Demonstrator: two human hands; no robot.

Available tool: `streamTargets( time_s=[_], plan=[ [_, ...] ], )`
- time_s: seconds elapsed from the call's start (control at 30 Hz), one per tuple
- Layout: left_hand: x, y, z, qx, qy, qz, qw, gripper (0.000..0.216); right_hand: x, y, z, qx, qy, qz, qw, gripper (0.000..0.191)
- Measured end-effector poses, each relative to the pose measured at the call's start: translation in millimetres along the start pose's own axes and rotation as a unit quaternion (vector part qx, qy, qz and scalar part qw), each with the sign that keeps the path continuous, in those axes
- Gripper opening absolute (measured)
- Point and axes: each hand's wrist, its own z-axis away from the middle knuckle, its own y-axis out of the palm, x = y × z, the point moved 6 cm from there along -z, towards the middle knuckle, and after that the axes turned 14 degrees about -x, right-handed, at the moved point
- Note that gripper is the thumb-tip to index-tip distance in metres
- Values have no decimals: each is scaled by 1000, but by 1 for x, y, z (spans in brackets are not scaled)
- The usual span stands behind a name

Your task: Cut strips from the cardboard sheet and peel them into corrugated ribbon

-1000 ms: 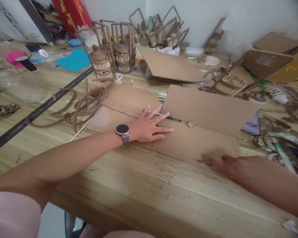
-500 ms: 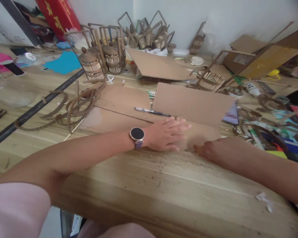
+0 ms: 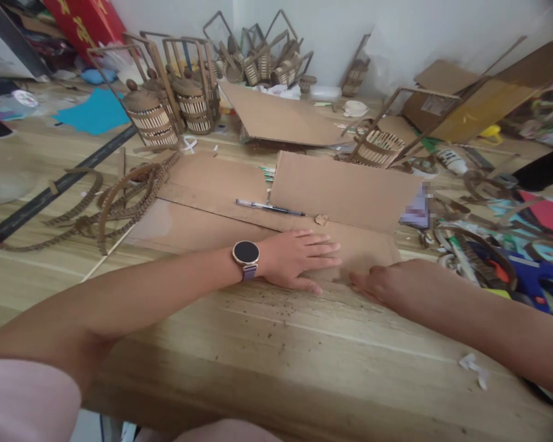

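Note:
My left hand [image 3: 295,259], a round watch [image 3: 246,252] on its wrist, lies flat with spread fingers on a brown cardboard sheet [image 3: 364,239]. At that sheet's near edge, my right hand [image 3: 375,283] rests with its fingers curled together; whatever they hold, if anything, is hidden. A pen [image 3: 271,207] lies on the cardboard beyond my left hand. Close to its tip sits a small crumpled brown scrap [image 3: 321,219]. Behind the sheet an upper cardboard panel [image 3: 341,190] meets it along a crease.
Small lidded bamboo baskets [image 3: 150,113] with tall handles stand at the back left. Coiled brown strips [image 3: 129,190] lie on the left. A blue glue gun [image 3: 529,270] and coloured scraps crowd the right. Brown crumbs [image 3: 281,319] dot the wooden table [image 3: 258,380].
My left hand has drawn slightly toward me, leaving the brown scrap in full view. My right hand stays by the cardboard's near edge. The whole view has shifted a little.

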Motion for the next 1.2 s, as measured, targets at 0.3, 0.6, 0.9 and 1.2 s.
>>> streamTargets(
  time_s=[0.3, 0.6, 0.9, 1.2],
  plan=[
    [-1, 0, 1, 7, 8, -6, 1000, 72, -15, 20, 8, -24, -21, 34, 999, 28],
    [-1, -2, 1, -9, 7, 12, 1000, 71, -23, 22, 20, -55, -14, 26, 998, 25],
    [-1, -2, 2, -1, 5, 3, 1000, 72, -28, 24, 24, -46, -12, -27, 999, 26],
    [-1, -2, 2, -15, 6, 20, 1000, 71, -35, 25, 35, 2, 14, -28, 1000, 32]
  ],
)
